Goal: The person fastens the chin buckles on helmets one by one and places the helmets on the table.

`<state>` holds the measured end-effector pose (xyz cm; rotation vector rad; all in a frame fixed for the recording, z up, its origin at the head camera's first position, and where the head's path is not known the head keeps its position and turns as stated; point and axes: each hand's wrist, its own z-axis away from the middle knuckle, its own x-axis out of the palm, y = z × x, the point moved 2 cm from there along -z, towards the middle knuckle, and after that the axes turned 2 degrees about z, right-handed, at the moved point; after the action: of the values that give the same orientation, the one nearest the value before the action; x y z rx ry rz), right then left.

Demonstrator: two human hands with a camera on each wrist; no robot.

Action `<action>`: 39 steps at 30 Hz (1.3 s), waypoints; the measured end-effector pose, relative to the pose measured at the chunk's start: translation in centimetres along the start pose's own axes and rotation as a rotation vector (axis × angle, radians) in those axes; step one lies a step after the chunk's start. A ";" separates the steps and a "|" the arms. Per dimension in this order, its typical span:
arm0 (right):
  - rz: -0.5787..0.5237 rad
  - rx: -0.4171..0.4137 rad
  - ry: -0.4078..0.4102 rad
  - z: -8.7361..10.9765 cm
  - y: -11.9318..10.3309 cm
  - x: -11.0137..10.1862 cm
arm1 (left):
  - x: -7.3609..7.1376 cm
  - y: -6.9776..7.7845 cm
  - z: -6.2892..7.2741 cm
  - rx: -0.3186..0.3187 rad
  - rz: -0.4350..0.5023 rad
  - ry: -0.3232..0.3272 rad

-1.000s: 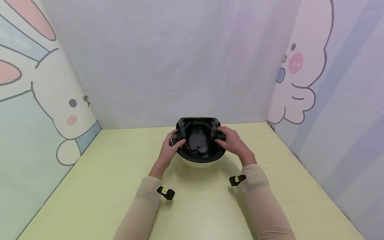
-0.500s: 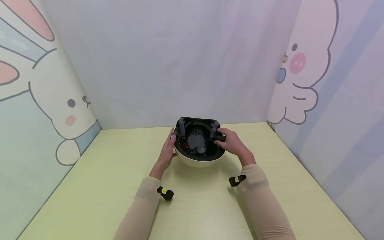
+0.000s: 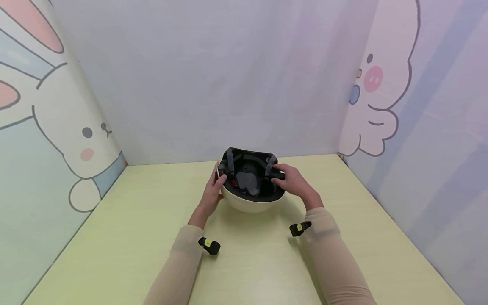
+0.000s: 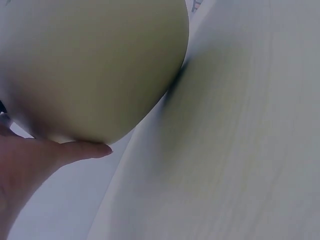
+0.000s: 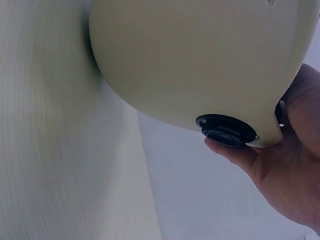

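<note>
A cream helmet [image 3: 248, 206] rests upside down on the table, tilted with its left side raised, its black lining and grey straps [image 3: 230, 162] facing up. At its left side my left hand [image 3: 210, 195] holds the rim, thumb on top and fingers against the outer shell. One finger lies along the shell [image 4: 100, 75] in the left wrist view. My right hand [image 3: 294, 183] grips the opposite rim, beside a round black knob [image 5: 227, 131] seen in the right wrist view. Inside the helmet, a small red part [image 3: 234, 183] shows near the left strap.
The pale yellow table [image 3: 244, 262] reaches back to a plain light wall [image 3: 209, 84]. Side walls with cartoon animals [image 3: 76, 127] stand to the left and right. Each sleeve carries a small black camera [image 3: 209, 246] at the wrist.
My left hand has shifted from over the rim to the helmet's outer left side. The helmet's left side has tipped up slightly. The right hand stays on its rim.
</note>
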<state>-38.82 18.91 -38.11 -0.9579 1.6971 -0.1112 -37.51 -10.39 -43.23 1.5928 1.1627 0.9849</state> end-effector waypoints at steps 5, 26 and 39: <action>-0.014 0.009 -0.017 0.0 0.1 0.2 | 0.0 0.2 0.1 0.004 0.011 -0.006; -0.105 0.035 -0.097 0.4 1.4 0.2 | 0.1 0.7 -0.2 -0.004 -0.051 0.002; -0.209 0.185 -0.181 0.6 2.1 1.0 | 0.1 1.0 -0.2 -0.037 -0.018 0.001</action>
<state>-39.47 19.92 -40.15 -0.9733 1.3929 -0.3053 -37.39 -10.36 -42.26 1.5498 1.1513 0.9899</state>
